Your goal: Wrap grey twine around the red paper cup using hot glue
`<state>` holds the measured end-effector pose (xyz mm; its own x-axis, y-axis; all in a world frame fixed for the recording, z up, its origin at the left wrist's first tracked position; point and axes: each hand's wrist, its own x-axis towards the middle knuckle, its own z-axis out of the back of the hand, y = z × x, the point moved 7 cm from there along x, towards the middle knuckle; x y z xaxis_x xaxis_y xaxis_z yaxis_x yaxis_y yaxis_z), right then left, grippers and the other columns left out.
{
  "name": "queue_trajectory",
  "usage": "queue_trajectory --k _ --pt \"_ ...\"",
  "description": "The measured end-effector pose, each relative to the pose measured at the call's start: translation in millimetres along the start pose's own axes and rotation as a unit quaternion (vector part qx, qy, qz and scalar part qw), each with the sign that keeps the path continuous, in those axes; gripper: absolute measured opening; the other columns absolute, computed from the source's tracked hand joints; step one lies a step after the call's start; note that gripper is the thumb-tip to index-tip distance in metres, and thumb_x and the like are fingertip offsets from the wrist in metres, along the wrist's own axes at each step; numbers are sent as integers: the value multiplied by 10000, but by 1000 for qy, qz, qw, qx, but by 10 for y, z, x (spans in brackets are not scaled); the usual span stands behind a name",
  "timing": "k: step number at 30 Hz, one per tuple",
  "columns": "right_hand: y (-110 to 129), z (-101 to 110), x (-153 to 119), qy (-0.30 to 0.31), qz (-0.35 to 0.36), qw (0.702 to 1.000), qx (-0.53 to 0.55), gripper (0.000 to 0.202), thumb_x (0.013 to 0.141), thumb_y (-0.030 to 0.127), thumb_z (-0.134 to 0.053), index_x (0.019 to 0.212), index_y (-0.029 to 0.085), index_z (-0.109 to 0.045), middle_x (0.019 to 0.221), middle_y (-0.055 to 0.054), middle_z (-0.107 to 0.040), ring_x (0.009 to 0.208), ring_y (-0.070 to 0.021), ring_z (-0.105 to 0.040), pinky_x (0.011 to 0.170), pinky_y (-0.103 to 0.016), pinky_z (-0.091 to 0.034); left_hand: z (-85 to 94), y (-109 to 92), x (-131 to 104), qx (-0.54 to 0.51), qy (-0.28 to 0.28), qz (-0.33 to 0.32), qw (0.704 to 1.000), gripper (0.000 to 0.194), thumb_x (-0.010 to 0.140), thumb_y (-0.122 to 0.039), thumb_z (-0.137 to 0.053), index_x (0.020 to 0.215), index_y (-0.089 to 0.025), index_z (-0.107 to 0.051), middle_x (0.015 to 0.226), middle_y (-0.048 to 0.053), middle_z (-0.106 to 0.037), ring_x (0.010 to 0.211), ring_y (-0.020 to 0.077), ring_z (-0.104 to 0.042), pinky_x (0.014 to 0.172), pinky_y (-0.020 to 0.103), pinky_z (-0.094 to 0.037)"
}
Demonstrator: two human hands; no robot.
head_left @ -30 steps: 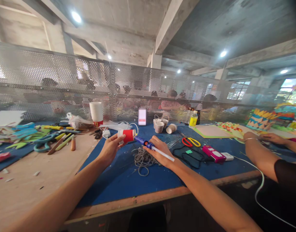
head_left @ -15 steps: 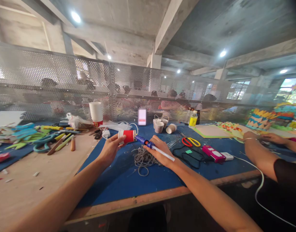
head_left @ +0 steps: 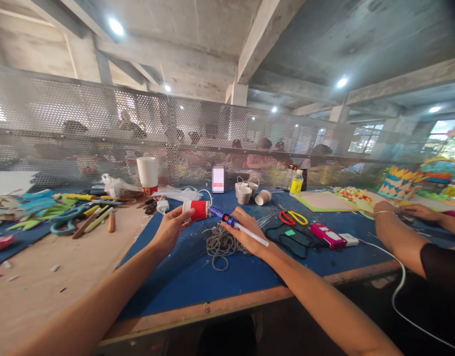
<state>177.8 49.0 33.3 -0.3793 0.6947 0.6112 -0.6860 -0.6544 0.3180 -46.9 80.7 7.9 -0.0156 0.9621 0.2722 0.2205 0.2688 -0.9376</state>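
My left hand (head_left: pixel 171 228) holds a red and white paper cup (head_left: pixel 198 209) on its side, fingers round the cup's left end. In my right hand (head_left: pixel 246 231) is a blue glue gun (head_left: pixel 224 216) with a clear glue stick (head_left: pixel 252 235) poking out of its back. The gun's nozzle is at the right end of the cup; whether they touch is too small to tell. A tangle of grey cord (head_left: pixel 222 247) lies on the blue mat (head_left: pixel 175 284) below my hands.
Small wrapped cups (head_left: pixel 244 195), scissors (head_left: pixel 295 218), a magenta box (head_left: pixel 327 236) and a yellow bottle (head_left: pixel 296 183) stand or lie beyond my right hand. Stacked paper cups (head_left: pixel 147 173) and tools (head_left: pixel 112 221) are at left. Another person's arm (head_left: pixel 398 237) reaches in from the right.
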Motion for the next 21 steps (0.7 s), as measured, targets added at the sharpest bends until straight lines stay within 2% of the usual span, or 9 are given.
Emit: queue_trajectory --k 13,21 --pt "-36 25 -1 -6 -12 1000 8 280 1002 468 -584 867 222 -574 941 0 -567 721 -131 -587 620 -242 -362 -37 -31 -25 18 9 -5 1000 343 690 -475 -862 938 -242 -826 996 67 -803 994 287 -694 895 363 -510" --pt "-68 23 9 -22 -11 1000 11 291 995 472 -591 841 227 -565 920 -2 -559 749 -144 -592 650 -244 -395 -71 -64 -56 17 16 -11 1000 353 706 -468 -860 969 -234 -830 948 66 -807 907 276 -707 883 368 -508"
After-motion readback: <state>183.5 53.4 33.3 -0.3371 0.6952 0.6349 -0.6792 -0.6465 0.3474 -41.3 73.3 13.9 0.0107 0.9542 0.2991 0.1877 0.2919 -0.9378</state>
